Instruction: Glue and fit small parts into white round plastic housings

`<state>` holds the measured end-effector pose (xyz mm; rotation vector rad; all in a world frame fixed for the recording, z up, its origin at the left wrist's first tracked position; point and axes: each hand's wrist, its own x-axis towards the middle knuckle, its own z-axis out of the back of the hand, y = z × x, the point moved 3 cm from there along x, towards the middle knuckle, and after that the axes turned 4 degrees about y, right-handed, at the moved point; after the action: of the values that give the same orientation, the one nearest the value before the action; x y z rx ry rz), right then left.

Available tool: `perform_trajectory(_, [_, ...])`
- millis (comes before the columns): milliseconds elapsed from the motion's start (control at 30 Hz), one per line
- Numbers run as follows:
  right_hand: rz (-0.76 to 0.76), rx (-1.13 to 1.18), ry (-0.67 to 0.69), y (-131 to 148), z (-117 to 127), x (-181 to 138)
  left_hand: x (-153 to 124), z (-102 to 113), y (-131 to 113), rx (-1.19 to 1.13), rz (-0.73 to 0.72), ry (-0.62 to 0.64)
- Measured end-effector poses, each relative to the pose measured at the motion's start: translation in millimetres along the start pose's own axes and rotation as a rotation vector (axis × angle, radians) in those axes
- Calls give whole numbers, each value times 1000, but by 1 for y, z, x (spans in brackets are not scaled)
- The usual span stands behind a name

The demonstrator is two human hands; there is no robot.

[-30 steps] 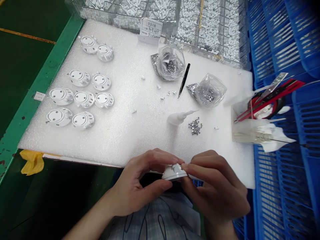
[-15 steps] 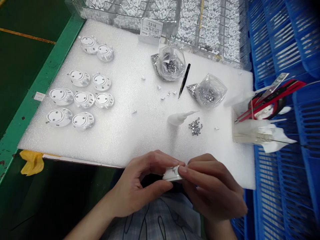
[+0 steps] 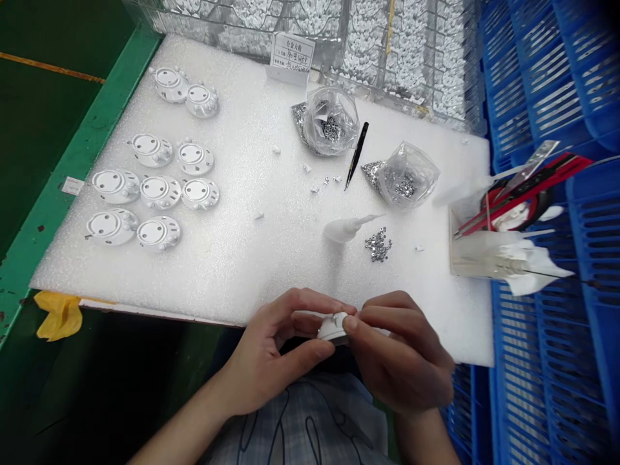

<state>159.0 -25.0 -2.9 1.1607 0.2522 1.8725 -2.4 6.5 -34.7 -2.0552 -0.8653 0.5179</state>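
Both my hands hold a small white rounded moulded part (image 3: 333, 327) just past the near edge of the white foam sheet (image 3: 242, 258). My left hand (image 3: 274, 352) grips it from the left with fingers curled over its top and thumb below. My right hand (image 3: 397, 352) pinches its right side between thumb and fingers, which hide much of the part. Several matching white round parts (image 3: 159, 192) stand in rows on the foam's left half, well away from both hands. Nearer my fingers, a loose heap of small silver pieces (image 3: 378, 244) lies on the foam.
A white glue bottle (image 3: 345, 229) lies on the foam beside black tweezers (image 3: 357, 156) and clear bags of silver pieces (image 3: 407, 175). A clear box with red-handled tools (image 3: 504, 226) stands at right. Blue crates (image 3: 542, 84) line the right side; a clear tray (image 3: 387, 45) stands behind.
My right hand has drawn in to the left, closer to my left hand. The white part has turned slightly and sits a little farther left, with less of it showing.
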Motion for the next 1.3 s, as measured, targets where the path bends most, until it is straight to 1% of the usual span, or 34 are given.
perform_trajectory(100, [-74, 48, -34, -2, -1, -2, 1, 0, -2, 2, -8, -8])
perform_trajectory(233, [-155, 192, -101, -4, 0, -7, 0, 0, -6, 50, -13, -37])
perform_trajectory(300, [-157, 225, -118, -5, 0, -9, 0, -1, -7, 81, -17, -57])
perform_trajectory(400, [-148, 212, -114, -7, 0, -8, 1, -2, -10, 161, -43, -93])
perform_trajectory(567, [-130, 165, -87, -12, -7, -1, 9, 4, -15, 418, -155, -200])
perform_trajectory(700, [-133, 166, -94, -17, -14, 3, 17, 12, -20, 559, -194, -209])
perform_trajectory(767, [-157, 164, -97, -19, -16, 4, 18, 15, -20, 565, -145, -204])
perform_trajectory(867, [-199, 159, -97, -20, -18, 5, 19, 18, -19, 545, -33, -206])
perform_trajectory(933, [-213, 152, -101, -20, -18, 6, 19, 18, -20, 535, 3, -215])
perform_trajectory(1167, [-216, 151, -110, -20, -18, 6, 21, 16, -21, 510, 67, -233])
perform_trajectory(1300, [-226, 144, -108, -20, -17, 6, 22, 19, -19, 550, 37, -250])
